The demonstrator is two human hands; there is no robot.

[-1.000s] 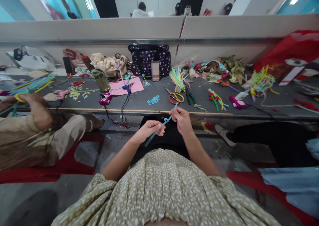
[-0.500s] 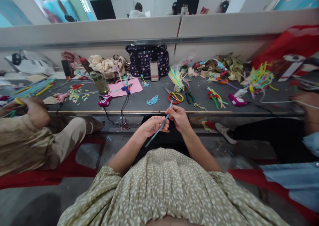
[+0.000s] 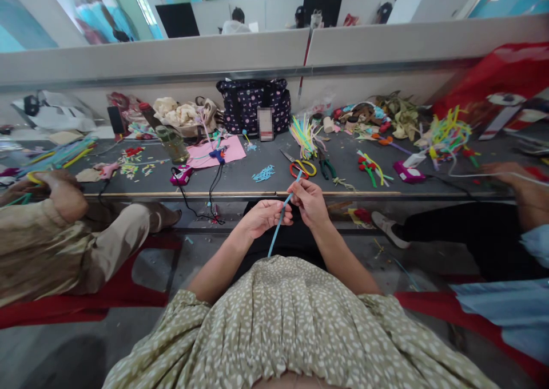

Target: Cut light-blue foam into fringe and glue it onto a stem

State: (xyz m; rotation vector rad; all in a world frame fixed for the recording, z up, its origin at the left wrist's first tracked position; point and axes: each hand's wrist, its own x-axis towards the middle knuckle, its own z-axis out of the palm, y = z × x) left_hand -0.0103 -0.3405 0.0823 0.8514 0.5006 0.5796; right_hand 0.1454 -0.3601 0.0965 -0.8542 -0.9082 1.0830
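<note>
A light-blue pipe cleaner (image 3: 277, 234) runs between both my hands over my lap, bent slightly where the fingers hold it. My left hand (image 3: 266, 217) pinches it around its middle, and its long end hangs down toward my shirt. My right hand (image 3: 309, 201) grips it higher up, with a short tip pointing up past the fingers. Just beyond the hands on the table lie scissors (image 3: 305, 168) with red and yellow handles, dark green-handled pliers (image 3: 327, 166) and a small pile of short blue pieces (image 3: 263, 173).
A bundle of colored pipe cleaners (image 3: 305, 134) stands behind the scissors. A dark patterned bag (image 3: 240, 108) sits at the back. On pink paper (image 3: 234, 149) lies a blue glue gun (image 3: 218, 155), its cord drooping over the table edge. Co-workers sit left and right.
The pipe cleaner's lower end has swung from the left to hang more steeply, and a bend now shows between my hands. Both hands stay nearly in place.
</note>
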